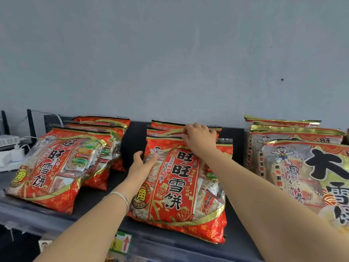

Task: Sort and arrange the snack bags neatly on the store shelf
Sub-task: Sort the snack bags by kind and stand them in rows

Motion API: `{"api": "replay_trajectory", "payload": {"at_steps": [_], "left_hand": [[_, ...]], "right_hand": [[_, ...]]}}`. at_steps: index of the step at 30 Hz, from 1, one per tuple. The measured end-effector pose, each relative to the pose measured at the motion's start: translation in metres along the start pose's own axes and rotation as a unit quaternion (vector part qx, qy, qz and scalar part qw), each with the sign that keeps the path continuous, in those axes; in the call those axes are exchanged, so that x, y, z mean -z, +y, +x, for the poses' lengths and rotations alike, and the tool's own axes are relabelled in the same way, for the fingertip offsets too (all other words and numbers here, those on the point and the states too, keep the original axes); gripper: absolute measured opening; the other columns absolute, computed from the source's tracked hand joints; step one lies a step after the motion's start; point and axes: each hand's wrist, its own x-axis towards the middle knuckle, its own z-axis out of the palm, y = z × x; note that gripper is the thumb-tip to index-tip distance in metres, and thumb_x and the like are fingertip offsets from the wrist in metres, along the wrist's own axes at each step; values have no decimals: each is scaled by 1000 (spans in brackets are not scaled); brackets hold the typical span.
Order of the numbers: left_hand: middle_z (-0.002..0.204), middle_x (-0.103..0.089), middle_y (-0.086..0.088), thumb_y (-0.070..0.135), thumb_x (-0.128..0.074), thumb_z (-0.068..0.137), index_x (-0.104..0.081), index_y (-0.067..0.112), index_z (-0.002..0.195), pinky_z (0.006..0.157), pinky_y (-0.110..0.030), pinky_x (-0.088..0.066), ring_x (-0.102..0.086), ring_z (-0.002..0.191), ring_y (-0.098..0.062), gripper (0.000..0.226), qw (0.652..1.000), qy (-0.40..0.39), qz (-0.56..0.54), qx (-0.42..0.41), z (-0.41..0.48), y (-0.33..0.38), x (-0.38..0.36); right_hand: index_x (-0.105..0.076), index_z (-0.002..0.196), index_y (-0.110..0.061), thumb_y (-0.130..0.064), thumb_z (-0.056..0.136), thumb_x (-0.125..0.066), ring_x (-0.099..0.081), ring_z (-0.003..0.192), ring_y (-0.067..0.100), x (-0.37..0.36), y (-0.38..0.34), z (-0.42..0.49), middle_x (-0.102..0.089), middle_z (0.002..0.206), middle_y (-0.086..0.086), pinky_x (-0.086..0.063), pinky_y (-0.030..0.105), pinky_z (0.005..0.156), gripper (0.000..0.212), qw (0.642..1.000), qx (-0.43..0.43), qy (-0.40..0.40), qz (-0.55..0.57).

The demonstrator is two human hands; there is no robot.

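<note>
A stack of red snack bags leans back in the middle of the dark shelf [98, 203], and the front red bag [181, 188] faces me. My right hand [200, 138] pinches the top edge of that front bag, fingers curled over its black seal strip. My left hand [142, 163] presses flat against the bag's upper left side, thumb up. A second stack of red bags [56, 163] leans at the left of the shelf. At the right stand yellow and gold snack bags [306, 171] in their own stack.
A grey wall [170, 53] rises right behind the shelf. At the far left sit white devices with cables [11, 148]. A price tag with a red arrow [122, 242] hangs on the shelf's front edge. A gap of bare shelf separates the left and middle stacks.
</note>
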Motion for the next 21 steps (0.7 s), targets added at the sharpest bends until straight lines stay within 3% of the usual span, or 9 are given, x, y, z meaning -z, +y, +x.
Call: {"api": "replay_trajectory", "payload": {"at_steps": [2,5,10,15,18,21], "left_hand": [[115,-61,-7,56,-61,81,-20,28,144,88,-45,-52,-66,91,-25,80,999,-17,-27,26,3,1,1],[108,-67,-7,57,-63,78,-36,20,136,79,-41,-55,-69,88,-25,74,996,-49,-52,48,5,2,2],[97,-71,-8,49,-63,82,-52,18,115,65,-35,-53,-71,81,-26,47,992,-81,-83,46,8,1,-2],[103,-69,-7,57,-54,84,-50,17,119,80,-42,-53,-68,90,-27,53,994,-57,-87,24,20,0,3],[103,-65,-4,57,-44,90,-50,19,119,70,-34,-48,-64,90,-21,48,994,-36,-100,1,26,10,8],[100,-63,-4,54,-36,94,-55,22,103,64,-29,-41,-61,86,-17,38,993,-35,-114,-7,35,17,10]], "right_hand": [[-48,132,-24,-50,98,-37,-42,132,31,2,5,-4,-51,136,5,-21,57,112,44,998,-16,10,-62],[-58,122,-24,-58,96,-32,-42,132,32,3,16,-10,-55,133,5,-16,59,112,50,992,-73,13,-104],[-62,109,-20,-53,98,-34,-55,114,26,0,18,-13,-63,115,2,-30,49,105,45,997,-60,28,-27],[-61,109,-17,-49,100,-34,-55,112,24,-3,12,-13,-63,113,2,-36,42,98,43,997,-34,58,-39],[-61,107,-18,-49,100,-35,-57,111,23,-9,9,-13,-64,111,1,-38,40,95,41,995,-34,74,-59],[-63,102,-18,-48,100,-34,-58,106,23,-13,8,-12,-66,107,0,-38,39,92,41,994,-36,88,-61]]}}
